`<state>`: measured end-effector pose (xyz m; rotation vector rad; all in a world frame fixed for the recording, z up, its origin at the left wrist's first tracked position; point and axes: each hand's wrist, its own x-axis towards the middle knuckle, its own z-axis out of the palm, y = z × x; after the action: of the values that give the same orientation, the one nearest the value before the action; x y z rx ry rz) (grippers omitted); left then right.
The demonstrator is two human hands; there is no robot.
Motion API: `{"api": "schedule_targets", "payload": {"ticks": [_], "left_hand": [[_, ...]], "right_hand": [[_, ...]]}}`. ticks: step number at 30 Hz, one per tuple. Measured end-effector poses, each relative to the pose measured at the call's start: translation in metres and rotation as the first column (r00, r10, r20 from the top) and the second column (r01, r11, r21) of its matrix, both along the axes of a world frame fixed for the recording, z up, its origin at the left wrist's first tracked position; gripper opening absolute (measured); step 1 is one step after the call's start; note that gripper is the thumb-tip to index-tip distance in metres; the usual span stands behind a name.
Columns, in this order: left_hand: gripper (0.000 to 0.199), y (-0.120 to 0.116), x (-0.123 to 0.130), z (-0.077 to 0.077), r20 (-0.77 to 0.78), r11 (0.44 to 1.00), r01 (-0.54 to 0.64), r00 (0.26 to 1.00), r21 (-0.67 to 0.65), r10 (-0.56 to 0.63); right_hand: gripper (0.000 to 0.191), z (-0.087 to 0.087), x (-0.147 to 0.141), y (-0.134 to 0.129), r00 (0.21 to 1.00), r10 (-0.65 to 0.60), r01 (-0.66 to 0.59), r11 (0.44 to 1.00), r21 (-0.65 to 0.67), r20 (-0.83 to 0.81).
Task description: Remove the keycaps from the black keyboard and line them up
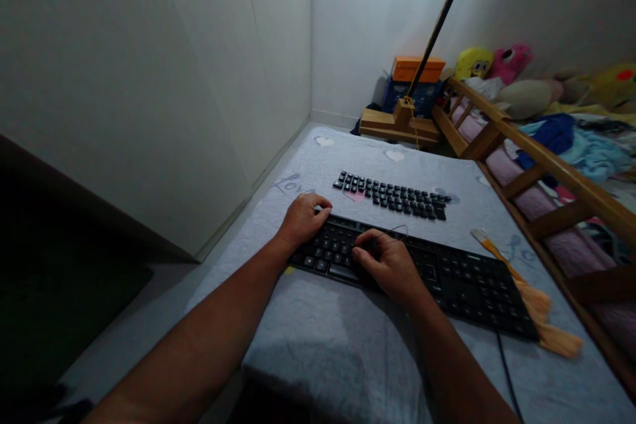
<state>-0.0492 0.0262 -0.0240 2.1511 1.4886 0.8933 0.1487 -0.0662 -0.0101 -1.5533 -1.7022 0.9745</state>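
A black keyboard (454,288) lies slantwise on the cloth-covered table, with keys in place on its left part and a bare-looking dark stretch around its middle. My left hand (304,218) is closed over the keyboard's far left corner, its thumb along the top edge. Over the letter keys, my right hand (390,262) is pinched, thumb and forefinger close together just above the keys. From behind its fingers sticks out a thin bent wire tool (400,228); the rest of it is hidden. Beyond the keyboard, loose black keycaps (392,195) lie in rows.
A flat brush (487,242) and an orange cloth (559,338) lie by the keyboard's right end. Its cable (507,371) runs toward me. A wooden bed rail (561,175) borders the right side, a pale cabinet (199,79) the left. A wooden stand (400,120) is behind the table.
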Motion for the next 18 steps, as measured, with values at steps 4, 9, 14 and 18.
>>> {"api": "schedule_targets", "payload": {"ticks": [4, 9, 14, 18], "left_hand": [[0.015, 0.0000, 0.0001, -0.0008, 0.001, 1.000, 0.003, 1.000, -0.004, -0.003], [0.014, 0.0000, -0.0005, -0.0011, -0.010, 1.000, 0.009, 1.000, -0.008, -0.009], [0.015, 0.0009, -0.0014, -0.0037, -0.006, 1.000, 0.017, 1.000, -0.005, -0.017], [0.015, 0.0006, -0.0015, -0.0036, -0.006, 1.000, 0.017, 1.000, -0.006, -0.017]], "right_hand": [[0.021, -0.0002, 0.0013, -0.0003, 1.000, 0.020, -0.020, 1.000, 0.009, -0.021], [0.021, 0.0048, 0.0011, -0.0018, 0.999, 0.033, -0.033, 0.999, 0.029, 0.000], [0.018, 0.0061, 0.0007, -0.0024, 0.999, 0.039, -0.040, 0.998, 0.051, 0.016], [0.021, 0.0030, 0.0009, -0.0014, 0.999, -0.026, 0.026, 1.000, -0.003, -0.023]]}}
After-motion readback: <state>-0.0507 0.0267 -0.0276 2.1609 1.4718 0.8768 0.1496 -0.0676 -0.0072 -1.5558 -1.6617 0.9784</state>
